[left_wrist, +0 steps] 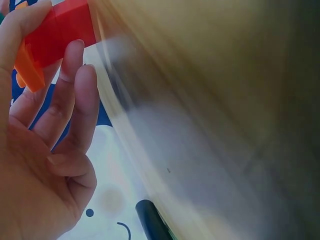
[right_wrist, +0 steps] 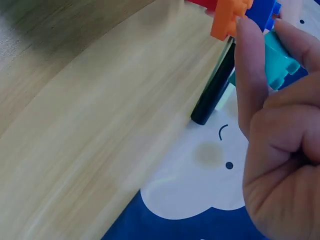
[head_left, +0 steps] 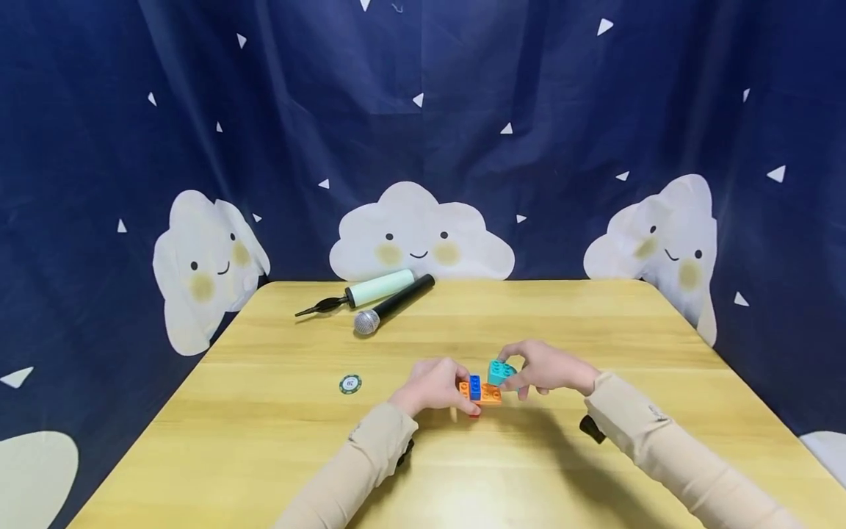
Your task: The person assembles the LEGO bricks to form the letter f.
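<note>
In the head view my left hand (head_left: 435, 384) grips a small stack of toy building bricks from its left side. The stack has a red brick (left_wrist: 62, 31) at the bottom, a flat orange brick (head_left: 490, 394) over it and a narrow blue brick (head_left: 475, 386) on top. My right hand (head_left: 545, 367) pinches a teal brick (head_left: 500, 371) between thumb and finger, tilted, just above the right end of the orange brick. In the right wrist view the teal brick (right_wrist: 280, 62) shows beside the blue one; whether they touch, I cannot tell.
A black microphone (head_left: 396, 303) with a silver head lies at the back of the wooden table (head_left: 264, 441), beside a pale green hand pump (head_left: 380, 288). Left of my hands lies a round poker chip (head_left: 350, 383). A dark blue curtain (head_left: 423, 147) with clouds surrounds the table.
</note>
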Motion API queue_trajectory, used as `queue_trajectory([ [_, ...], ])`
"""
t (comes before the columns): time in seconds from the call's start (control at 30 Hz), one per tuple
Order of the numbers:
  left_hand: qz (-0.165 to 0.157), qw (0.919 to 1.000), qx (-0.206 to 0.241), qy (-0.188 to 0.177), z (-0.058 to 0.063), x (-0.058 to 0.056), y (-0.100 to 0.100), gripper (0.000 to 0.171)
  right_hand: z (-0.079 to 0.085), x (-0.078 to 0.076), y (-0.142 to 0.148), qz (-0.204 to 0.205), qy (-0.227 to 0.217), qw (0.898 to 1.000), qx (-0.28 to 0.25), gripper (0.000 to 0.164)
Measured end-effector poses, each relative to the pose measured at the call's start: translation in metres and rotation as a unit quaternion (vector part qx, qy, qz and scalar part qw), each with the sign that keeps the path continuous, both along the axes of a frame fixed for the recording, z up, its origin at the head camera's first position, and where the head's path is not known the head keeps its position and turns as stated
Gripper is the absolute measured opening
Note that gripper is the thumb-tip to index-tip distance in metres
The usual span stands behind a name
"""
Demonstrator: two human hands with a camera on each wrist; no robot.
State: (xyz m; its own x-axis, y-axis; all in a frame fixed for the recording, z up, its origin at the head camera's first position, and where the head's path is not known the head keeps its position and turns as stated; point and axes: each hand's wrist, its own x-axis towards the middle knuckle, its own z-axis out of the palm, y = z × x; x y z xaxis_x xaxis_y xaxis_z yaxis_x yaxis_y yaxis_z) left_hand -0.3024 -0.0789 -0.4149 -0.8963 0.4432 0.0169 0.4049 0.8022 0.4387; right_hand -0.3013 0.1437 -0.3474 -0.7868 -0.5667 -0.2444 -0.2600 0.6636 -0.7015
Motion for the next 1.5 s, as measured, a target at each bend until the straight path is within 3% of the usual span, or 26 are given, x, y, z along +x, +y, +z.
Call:
queue_trajectory([
  [0.2, -0.003, 0.9999, -0.007, -0.007, -0.004, 0.002, 0.004, 0.028, -0.010, 0.004, 0.001, -0.007, 0.020, 0.999, -0.044, 0.047],
  [0.5, -0.005, 0.9999, -0.001, -0.012, -0.003, 0.000, 0.006, 0.028, -0.019, 0.002, -0.005, 0.021, 0.045, 0.994, -0.097, 0.042],
  [0.83, -0.004, 0.9999, 0.001, -0.013, 0.001, -0.002, 0.008, 0.026, -0.023, -0.002, -0.008, 0.037, 0.044, 0.992, -0.111, 0.041],
  [1.23, -0.011, 0.9999, -0.001, -0.012, 0.002, -0.007, 0.010, 0.028, -0.015, 0.003, -0.011, -0.012, 0.025, 0.996, -0.080, 0.042],
  [1.5, -0.005, 1.0000, -0.004, -0.007, 0.000, -0.014, 0.005, 0.028, -0.016, -0.003, -0.020, -0.030, 0.015, 0.997, -0.076, 0.041],
])
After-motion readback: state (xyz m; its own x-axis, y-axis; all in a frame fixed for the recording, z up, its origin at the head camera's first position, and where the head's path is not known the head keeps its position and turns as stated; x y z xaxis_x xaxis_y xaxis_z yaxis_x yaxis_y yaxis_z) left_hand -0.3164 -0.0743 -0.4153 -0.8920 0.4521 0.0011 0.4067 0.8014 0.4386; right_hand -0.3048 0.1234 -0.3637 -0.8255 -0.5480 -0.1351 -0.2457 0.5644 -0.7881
